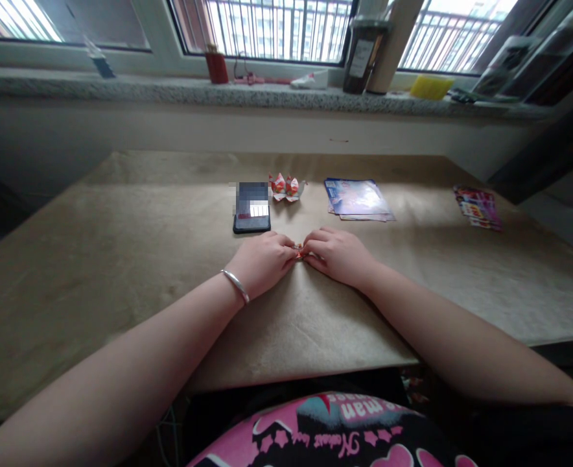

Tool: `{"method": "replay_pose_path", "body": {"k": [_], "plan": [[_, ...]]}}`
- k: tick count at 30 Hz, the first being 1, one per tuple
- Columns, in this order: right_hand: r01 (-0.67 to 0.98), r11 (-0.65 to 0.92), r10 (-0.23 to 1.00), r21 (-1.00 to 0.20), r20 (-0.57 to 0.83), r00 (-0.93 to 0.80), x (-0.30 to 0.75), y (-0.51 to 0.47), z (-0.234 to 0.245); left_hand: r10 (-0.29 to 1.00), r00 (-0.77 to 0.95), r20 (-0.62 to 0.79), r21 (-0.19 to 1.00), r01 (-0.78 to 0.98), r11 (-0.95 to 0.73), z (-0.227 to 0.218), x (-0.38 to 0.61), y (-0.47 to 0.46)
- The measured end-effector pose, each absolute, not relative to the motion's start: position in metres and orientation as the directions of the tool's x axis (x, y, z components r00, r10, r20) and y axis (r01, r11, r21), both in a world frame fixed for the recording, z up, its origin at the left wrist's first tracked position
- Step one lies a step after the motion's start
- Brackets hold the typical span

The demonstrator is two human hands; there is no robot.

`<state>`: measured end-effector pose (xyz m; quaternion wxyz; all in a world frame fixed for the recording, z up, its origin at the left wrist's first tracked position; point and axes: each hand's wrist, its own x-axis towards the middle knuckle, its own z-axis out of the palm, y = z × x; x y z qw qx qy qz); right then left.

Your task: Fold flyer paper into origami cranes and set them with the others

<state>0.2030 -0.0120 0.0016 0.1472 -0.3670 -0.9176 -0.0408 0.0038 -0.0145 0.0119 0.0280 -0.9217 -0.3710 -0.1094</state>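
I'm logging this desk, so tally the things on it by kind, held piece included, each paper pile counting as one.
Phone: 1
Folded red-and-white figures: 2
Paper piles: 2
Small reddish piece in the fingers: 1
Total: 6

Left arm: bare forearm (170,344), slanting up from the lower left corner toward the centre.
Right arm: bare, angled in from the lower right, mirroring the left.
Left wrist (245,277): nearly straight, low.
Right wrist (370,277): bent slightly, low.
Left hand (262,259): back upward, fingers curled and pinched against the thumb, pointing inward.
Right hand (339,253): back upward, fingers bent, thumb on the near side, tips pinched.
Hand spacing: fingertips facing, very close together.
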Motion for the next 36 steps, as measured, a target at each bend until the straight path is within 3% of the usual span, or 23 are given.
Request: {"method": "replay_pose_path", "body": {"k": [8,19,29,36], "plan": [[0.737,0.668,0.688,0.098,0.295,-0.663,0.196,-0.019,0.006,0.684,0.701,0.204,0.048,0.690,-0.722,0.015,0.004,-0.014],[0.737,0.638,0.743,-0.224,0.432,-0.511,0.201,-0.021,0.003,0.728,0.628,0.274,0.099,0.735,-0.671,0.014,0.001,-0.014],[0.719,0.659,0.738,-0.221,0.375,-0.561,0.200,-0.023,0.008,0.726,0.623,0.291,0.038,0.751,-0.659,0.019,0.002,-0.018],[0.725,0.629,0.765,-0.280,0.389,-0.513,0.203,-0.022,0.006,0.807,0.520,0.280,0.192,0.794,-0.577,0.017,-0.001,-0.015]]}}
